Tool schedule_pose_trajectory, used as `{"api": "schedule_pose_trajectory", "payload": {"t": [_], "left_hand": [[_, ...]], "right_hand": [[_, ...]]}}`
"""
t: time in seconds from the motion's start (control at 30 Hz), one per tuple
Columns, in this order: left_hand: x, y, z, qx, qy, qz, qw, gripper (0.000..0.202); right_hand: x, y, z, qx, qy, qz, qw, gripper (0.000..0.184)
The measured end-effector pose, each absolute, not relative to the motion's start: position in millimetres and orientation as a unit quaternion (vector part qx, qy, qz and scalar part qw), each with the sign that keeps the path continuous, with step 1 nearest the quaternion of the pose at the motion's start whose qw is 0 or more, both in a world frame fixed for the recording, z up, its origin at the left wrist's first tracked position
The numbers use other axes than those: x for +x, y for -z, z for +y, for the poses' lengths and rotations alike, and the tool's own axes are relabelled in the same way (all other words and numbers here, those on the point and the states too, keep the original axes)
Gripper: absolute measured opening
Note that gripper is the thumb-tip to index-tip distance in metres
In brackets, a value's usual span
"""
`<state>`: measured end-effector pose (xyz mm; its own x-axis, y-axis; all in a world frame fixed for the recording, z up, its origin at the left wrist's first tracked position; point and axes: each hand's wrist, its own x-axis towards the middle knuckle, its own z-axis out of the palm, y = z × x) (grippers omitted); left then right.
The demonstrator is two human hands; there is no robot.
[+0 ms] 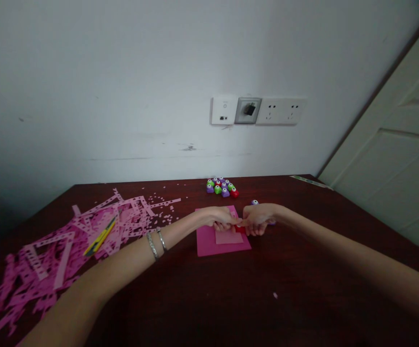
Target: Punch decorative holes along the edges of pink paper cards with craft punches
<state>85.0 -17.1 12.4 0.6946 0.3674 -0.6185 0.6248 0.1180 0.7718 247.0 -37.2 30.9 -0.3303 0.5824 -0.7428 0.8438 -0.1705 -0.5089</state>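
Observation:
My left hand (pixel 221 218) has its fingers closed at the upper part of a light pink sheet of paper (pixel 227 237). That sheet overlaps a larger, deeper pink sheet (pixel 206 245) on the table. Facing it, my right hand (pixel 259 218) is closed around a small red craft punch (pixel 240 230) at the light sheet's right edge. The fingertips of both hands meet at the punch, which they mostly cover. Just behind my right hand shows a punch with a white, eye-like button (pixel 254 202), largely hidden.
Several purple, green and red craft punches (pixel 221 187) cluster near the wall. Pink punched strips (pixel 62 250) and scraps cover the table's left, with a yellow utility knife (pixel 101 237) on top. A pale strip, perhaps a ruler (pixel 311 181), lies at the back right edge.

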Motion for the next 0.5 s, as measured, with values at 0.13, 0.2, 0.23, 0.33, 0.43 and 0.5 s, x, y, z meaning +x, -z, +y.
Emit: {"api": "schedule_pose_trajectory", "payload": {"t": [0.13, 0.2, 0.23, 0.33, 0.43, 0.5], "left_hand": [[85, -14, -24, 0.665, 0.089, 0.395, 0.628, 0.043], [85, -14, -28, 0.661, 0.077, 0.412, 0.623, 0.042], [85, -14, -29, 0.658, 0.07, 0.419, 0.622, 0.041], [84, -11, -29, 0.656, 0.061, 0.421, 0.624, 0.039], [84, -6, -25, 0.67, 0.064, 0.407, 0.618, 0.038], [85, -2, -22, 0.685, 0.071, 0.416, 0.595, 0.038]], "right_hand": [[241, -35, -40, 0.569, 0.493, 0.647, 0.119, 0.033], [241, -36, -40, 0.573, 0.482, 0.651, 0.123, 0.033], [241, -36, -39, 0.575, 0.479, 0.652, 0.125, 0.033], [243, -33, -37, 0.574, 0.482, 0.65, 0.122, 0.034], [246, -30, -38, 0.576, 0.487, 0.646, 0.122, 0.037], [246, -30, -40, 0.577, 0.491, 0.642, 0.117, 0.039]]}}
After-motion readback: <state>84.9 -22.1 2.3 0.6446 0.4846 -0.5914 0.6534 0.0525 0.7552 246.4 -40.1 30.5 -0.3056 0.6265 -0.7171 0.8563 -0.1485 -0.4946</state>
